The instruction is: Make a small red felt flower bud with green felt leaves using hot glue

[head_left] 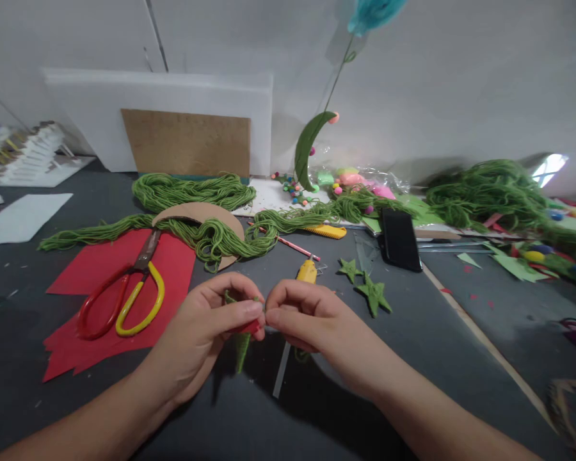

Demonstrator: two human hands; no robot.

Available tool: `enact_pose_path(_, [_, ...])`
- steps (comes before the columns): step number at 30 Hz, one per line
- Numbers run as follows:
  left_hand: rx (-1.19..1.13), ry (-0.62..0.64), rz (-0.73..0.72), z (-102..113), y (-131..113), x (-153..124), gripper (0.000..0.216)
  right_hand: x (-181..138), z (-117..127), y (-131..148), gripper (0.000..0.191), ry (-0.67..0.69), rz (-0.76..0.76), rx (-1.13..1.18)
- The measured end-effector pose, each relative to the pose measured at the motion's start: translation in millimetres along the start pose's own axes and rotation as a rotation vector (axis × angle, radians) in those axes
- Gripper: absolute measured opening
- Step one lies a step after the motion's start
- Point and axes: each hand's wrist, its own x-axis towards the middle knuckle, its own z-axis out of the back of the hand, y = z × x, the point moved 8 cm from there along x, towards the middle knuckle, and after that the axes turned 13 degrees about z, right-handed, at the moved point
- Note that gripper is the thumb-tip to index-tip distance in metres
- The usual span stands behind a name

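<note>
My left hand (206,330) pinches a small green felt piece (242,351) with a red bit at its top, over the dark table. My right hand (302,317) meets it fingertip to fingertip and grips the same piece at the red bit. The green felt tip hangs down below my left fingers. A yellow glue gun (307,271) lies just behind my right hand, partly hidden. Two green felt stars (372,294) lie to the right of my hands.
Scissors with red and yellow handles (125,298) lie on red paper (177,269) at left. Green yarn (211,237) drapes over a cardboard crescent (196,211). A black phone (400,240) lies at right, more yarn (494,189) beyond. Cardboard and white boards lean on the wall.
</note>
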Motion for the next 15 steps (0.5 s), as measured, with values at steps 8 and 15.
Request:
enact_pose_path(8, [-0.165, 0.056, 0.097, -1.1, 4.9, 4.4, 0.008, 1.6, 0.3, 1.6, 0.012, 0.043, 0.086, -0.153])
enact_pose_path(15, [-0.137, 0.055, 0.105, 0.0, 4.6, 5.4, 0.004, 4.3, 6.4, 3.3, 0.012, 0.008, 0.108, -0.242])
